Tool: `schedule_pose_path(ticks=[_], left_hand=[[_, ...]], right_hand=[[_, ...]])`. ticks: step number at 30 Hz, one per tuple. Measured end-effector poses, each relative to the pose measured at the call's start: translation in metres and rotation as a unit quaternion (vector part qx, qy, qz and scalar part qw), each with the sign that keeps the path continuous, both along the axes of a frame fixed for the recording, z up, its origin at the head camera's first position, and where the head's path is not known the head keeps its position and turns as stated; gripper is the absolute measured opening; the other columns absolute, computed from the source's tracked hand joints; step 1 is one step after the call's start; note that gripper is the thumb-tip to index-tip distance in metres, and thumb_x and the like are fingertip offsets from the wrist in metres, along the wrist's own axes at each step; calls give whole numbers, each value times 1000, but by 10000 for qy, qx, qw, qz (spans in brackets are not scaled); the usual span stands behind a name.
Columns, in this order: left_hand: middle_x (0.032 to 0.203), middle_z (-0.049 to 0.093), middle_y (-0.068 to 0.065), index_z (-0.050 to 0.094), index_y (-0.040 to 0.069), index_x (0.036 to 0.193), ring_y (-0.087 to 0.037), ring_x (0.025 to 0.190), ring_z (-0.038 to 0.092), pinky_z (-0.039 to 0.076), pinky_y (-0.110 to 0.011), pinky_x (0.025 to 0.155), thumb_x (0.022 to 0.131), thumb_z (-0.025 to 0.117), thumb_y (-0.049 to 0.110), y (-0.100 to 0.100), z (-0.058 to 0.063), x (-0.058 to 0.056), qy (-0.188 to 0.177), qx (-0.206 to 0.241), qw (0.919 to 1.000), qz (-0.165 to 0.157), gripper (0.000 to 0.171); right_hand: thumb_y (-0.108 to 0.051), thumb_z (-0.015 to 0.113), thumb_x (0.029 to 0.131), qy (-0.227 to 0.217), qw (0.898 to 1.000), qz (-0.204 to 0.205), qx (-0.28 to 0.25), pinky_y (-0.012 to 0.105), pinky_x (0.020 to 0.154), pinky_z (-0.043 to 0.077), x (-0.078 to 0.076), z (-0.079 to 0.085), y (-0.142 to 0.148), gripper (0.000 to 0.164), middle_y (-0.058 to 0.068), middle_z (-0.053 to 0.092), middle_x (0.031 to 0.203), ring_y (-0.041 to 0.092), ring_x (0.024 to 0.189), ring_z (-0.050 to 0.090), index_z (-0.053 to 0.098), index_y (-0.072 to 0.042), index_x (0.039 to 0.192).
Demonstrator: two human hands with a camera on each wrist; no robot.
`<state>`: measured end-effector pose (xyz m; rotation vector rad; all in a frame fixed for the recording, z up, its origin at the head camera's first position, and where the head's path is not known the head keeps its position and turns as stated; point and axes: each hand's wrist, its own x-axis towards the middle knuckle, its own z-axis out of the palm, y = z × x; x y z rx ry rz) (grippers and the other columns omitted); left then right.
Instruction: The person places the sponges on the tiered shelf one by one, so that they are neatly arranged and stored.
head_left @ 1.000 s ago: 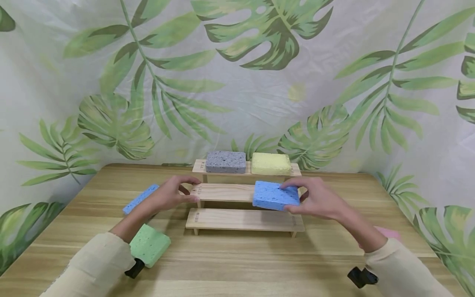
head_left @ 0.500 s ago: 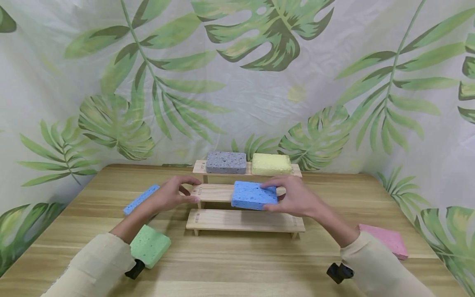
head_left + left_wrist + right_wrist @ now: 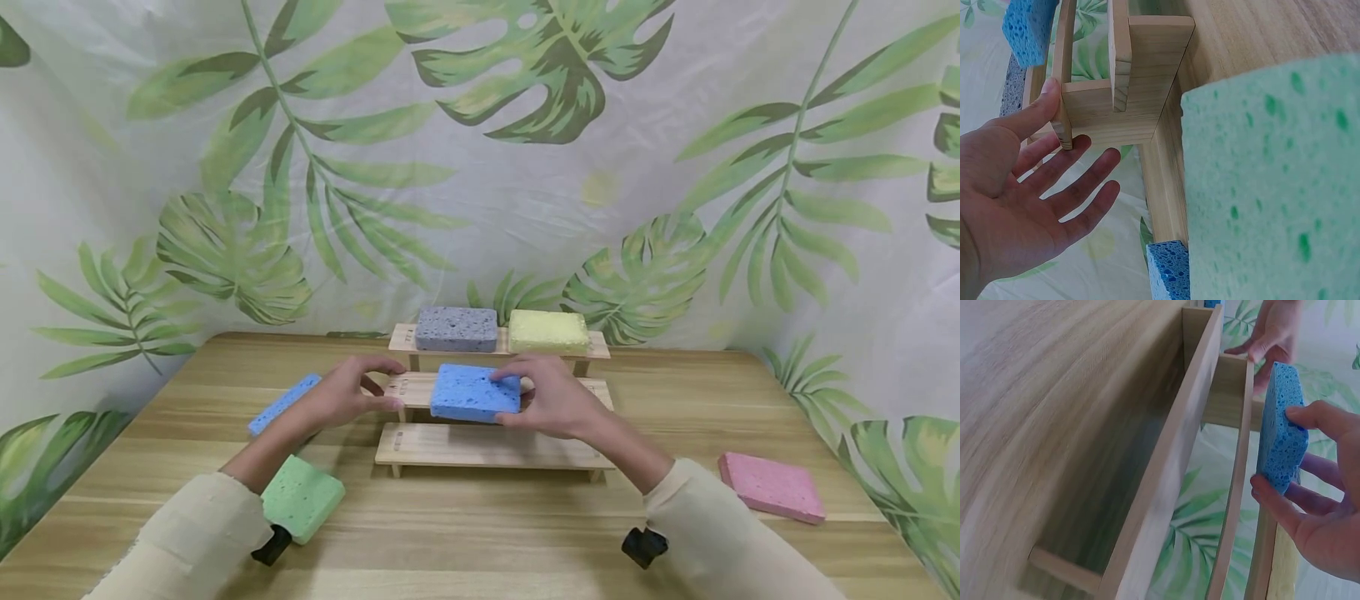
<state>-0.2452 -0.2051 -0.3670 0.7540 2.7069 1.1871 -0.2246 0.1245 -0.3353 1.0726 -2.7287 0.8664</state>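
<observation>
A three-tier wooden display rack (image 3: 480, 446) stands on the table. My right hand (image 3: 558, 400) pinches a blue sponge (image 3: 468, 392) by its right end, thumb at the front and fingers over the top. The sponge is close over the left half of the middle tier. In the right wrist view that sponge (image 3: 1282, 425) appears edge-on beside the tier's board. My left hand (image 3: 347, 392) grips the left end of the middle tier; in the left wrist view the thumb (image 3: 1047, 97) lies on one face of the board and the remaining fingers spread past the other.
A grey sponge (image 3: 456, 328) and a yellow sponge (image 3: 548, 331) sit on the top tier. Left on the table lie another blue sponge (image 3: 285, 404) and a green sponge (image 3: 303, 498), partly behind the left forearm. A pink sponge (image 3: 772, 486) lies at the right.
My right hand has carried the blue sponge leftward along the middle tier, from its right end to its left half. The pink sponge has come out from behind the right forearm. The left hand stays put.
</observation>
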Motion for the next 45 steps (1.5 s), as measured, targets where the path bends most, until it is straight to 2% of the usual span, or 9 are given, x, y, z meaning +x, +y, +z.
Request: schedule_pose_path(ticks=[15, 19, 22, 24, 28, 31, 33, 39, 45], left_hand=[[137, 60, -31, 62, -8, 133, -43, 103, 70, 61, -45, 83, 94, 79, 14, -1, -1, 0, 77, 12, 9999, -64, 48], [136, 60, -31, 63, -8, 133, -42, 102, 70, 61, -44, 83, 93, 80, 14, -2, -1, 0, 73, 11, 10000, -41, 49], [136, 61, -31, 63, -8, 133, -42, 103, 70, 61, -44, 83, 93, 80, 14, -2, -2, 0, 69, 24, 10000, -60, 49], [136, 60, -30, 63, -8, 133, -42, 103, 70, 61, -44, 83, 93, 80, 14, -2, -2, 0, 61, 42, 9999, -73, 49], [136, 60, -31, 62, -9, 134, -42, 103, 69, 61, -44, 83, 93, 80, 13, -2, -2, -1, 38, 65, 9999, -99, 49], [136, 60, -31, 62, -9, 134, -43, 103, 69, 61, -44, 83, 93, 80, 13, -2, -1, -1, 29, 66, 9999, -106, 50], [136, 60, -31, 62, -9, 133, -42, 103, 69, 61, -44, 83, 93, 80, 13, -2, -1, -1, 36, 68, 9999, -108, 50], [136, 60, -31, 63, -9, 133, -42, 103, 70, 61, -44, 83, 92, 80, 14, -2, -1, -1, 59, 71, 9999, -85, 49], [136, 60, -30, 64, -8, 132, -43, 103, 70, 61, -45, 84, 93, 80, 14, -2, -1, -2, 67, 32, 9999, -70, 48]], right_hand=[[-19, 86, 86, 95, 9998, -143, 107, 50, 106, 50, -3, -5, -28, 38, 16, 68, 134, 36, 125, 63, 76, -4, 120], [-16, 85, 87, 30, 9997, -206, 124, 44, 100, 53, -4, -7, -33, 37, 20, 65, 139, 26, 96, 69, 75, -2, 119], [-15, 85, 87, -46, 9994, -294, 178, 37, 88, 55, -5, -9, -36, 36, 21, 62, 142, 15, 72, 59, 75, -2, 119], [-16, 85, 88, -66, 9992, -332, 214, 35, 85, 55, -5, -10, -38, 36, 21, 61, 143, 14, 71, 59, 75, -2, 120], [-17, 84, 90, 69, 9990, -292, 346, 36, 88, 58, -4, -11, -39, 36, 23, 61, 142, 28, 96, 72, 75, -3, 122], [-19, 82, 92, 263, 9974, -288, 612, 40, 94, 58, 0, -9, -38, 37, 24, 60, 142, 38, 122, 64, 74, -4, 125], [-20, 81, 93, 299, 9956, -376, 806, 41, 93, 58, 3, -7, -38, 38, 24, 59, 141, 39, 124, 61, 74, -6, 128], [-21, 80, 94, 249, 9928, -690, 949, 32, 72, 54, 8, -3, -37, 38, 16, 58, 118, 22, 90, 58, 73, -13, 131], [-12, 78, 94, 190, 9972, -485, 543, 23, 58, 47, 0, -6, -37, 35, 8, 66, 94, 11, 70, 53, 71, -4, 128]])
